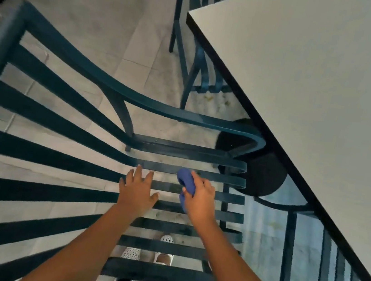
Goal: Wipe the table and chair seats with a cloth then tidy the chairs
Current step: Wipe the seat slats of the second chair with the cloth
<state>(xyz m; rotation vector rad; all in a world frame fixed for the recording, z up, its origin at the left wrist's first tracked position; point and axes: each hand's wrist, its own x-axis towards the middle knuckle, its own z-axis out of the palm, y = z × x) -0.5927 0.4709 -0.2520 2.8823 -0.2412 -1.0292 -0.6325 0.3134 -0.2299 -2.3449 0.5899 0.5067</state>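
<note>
Both my arms reach down over the slatted chair (187, 174) seat beside the table (306, 86). My left hand (138, 189) lies flat on the slats, fingers spread. My right hand (200, 200) curls round the bunched blue cloth (185, 179), pressing it against a slat.
</note>
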